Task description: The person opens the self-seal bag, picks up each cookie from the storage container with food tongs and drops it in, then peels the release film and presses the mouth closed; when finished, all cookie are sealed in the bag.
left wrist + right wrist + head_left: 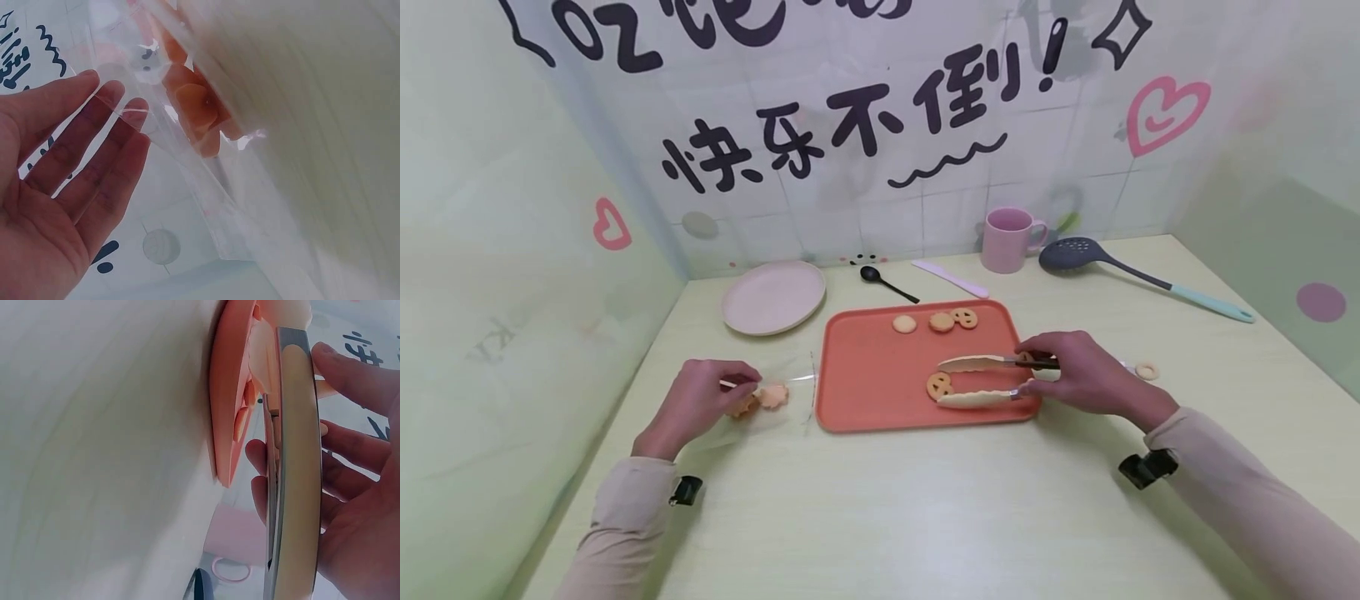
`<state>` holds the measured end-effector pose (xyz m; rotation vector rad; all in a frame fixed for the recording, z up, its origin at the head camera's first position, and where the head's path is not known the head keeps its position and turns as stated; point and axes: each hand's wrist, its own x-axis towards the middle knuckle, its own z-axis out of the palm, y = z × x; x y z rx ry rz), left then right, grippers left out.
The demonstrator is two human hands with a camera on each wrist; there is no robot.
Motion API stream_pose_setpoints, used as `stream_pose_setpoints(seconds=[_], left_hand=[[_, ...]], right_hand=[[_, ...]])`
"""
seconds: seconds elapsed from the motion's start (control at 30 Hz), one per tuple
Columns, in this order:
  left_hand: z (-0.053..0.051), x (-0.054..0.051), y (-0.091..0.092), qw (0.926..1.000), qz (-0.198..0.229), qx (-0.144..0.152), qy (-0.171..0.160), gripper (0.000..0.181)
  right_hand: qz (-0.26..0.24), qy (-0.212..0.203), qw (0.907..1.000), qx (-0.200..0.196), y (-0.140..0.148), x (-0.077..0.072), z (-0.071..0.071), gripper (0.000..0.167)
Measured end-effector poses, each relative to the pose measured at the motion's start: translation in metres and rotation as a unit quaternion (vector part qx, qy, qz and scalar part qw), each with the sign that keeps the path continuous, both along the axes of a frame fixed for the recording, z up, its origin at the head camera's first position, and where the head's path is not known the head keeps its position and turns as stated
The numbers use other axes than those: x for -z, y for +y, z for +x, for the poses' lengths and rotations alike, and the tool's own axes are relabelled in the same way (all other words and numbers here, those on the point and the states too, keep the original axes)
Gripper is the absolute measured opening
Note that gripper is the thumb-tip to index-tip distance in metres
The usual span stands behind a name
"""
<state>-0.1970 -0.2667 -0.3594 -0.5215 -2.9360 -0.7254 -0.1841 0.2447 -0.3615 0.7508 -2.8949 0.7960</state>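
Observation:
My left hand (703, 400) pinches the edge of a clear plastic bag (187, 162) between thumb and fingertips, left of the tray. Inside the bag lie brown flower-shaped biscuits (197, 106), part of them behind the hand in the head view. My right hand (1078, 371) holds a pair of tongs (297, 469), their two cream arms spread apart above the orange tray (865, 354). One pretzel-shaped biscuit (938, 386) lies near the tong tips. Along the tray's far side are a round biscuit (904, 324), another round one (942, 322) and a pretzel-shaped one (965, 317).
A pink plate (775, 297) stands at the back left. Behind the tray lie a black spoon (887, 283) and a pink knife (951, 278). A pink mug (1006, 242) and slotted spatula (1075, 254) are at the back right. A ring biscuit (1147, 371) lies beyond my right hand.

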Motion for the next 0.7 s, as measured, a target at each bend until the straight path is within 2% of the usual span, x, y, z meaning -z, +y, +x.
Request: stream_pose_setpoints(seconds=[0.33, 0.7], left_hand=[[0.001, 0.001, 0.000, 0.9999, -0.005, 0.001, 0.012, 0.011], [0.000, -0.002, 0.001, 0.9999, -0.001, 0.004, 0.015, 0.012]], right_hand=[[-0.014, -0.006, 0.9999, -0.002, -0.010, 0.003, -0.004, 0.038], [-0.054, -0.018, 0.9980, -0.025, -0.045, -0.002, -0.016, 0.040]])
